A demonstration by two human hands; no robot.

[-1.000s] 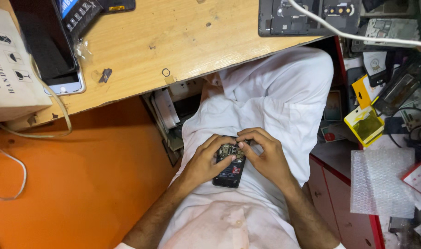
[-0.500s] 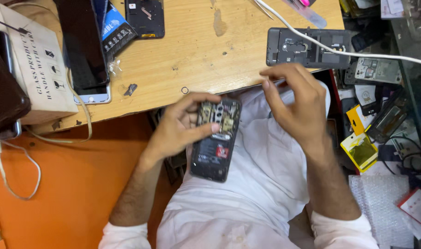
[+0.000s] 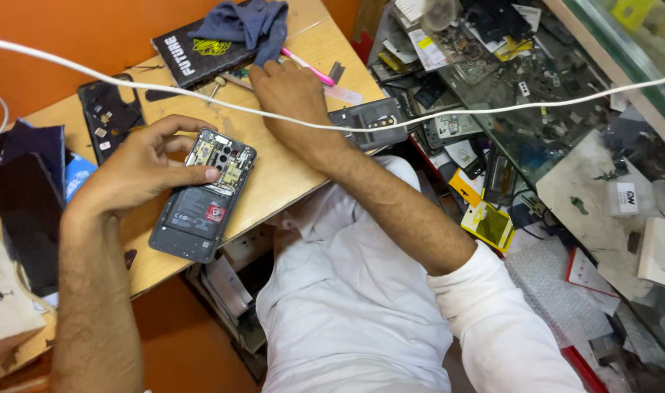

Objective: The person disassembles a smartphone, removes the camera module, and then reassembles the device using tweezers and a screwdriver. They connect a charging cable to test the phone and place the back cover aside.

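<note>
a: where is the opened phone (image 3: 204,194) sitting?
b: above the wooden table (image 3: 289,171), the left hand (image 3: 140,169) is clamping its fingers around it.
a: and the right hand (image 3: 289,91)?
b: it's resting fingers-down by the pink tool (image 3: 307,67), gripping nothing i can see.

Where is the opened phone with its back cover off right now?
In the head view, the opened phone is left of centre, held over the wooden table by the left hand; the right hand reaches away toward the pink tool.

A phone repair shop — opened phone (image 3: 204,195), loose parts (image 3: 492,65) everywhere.
</note>
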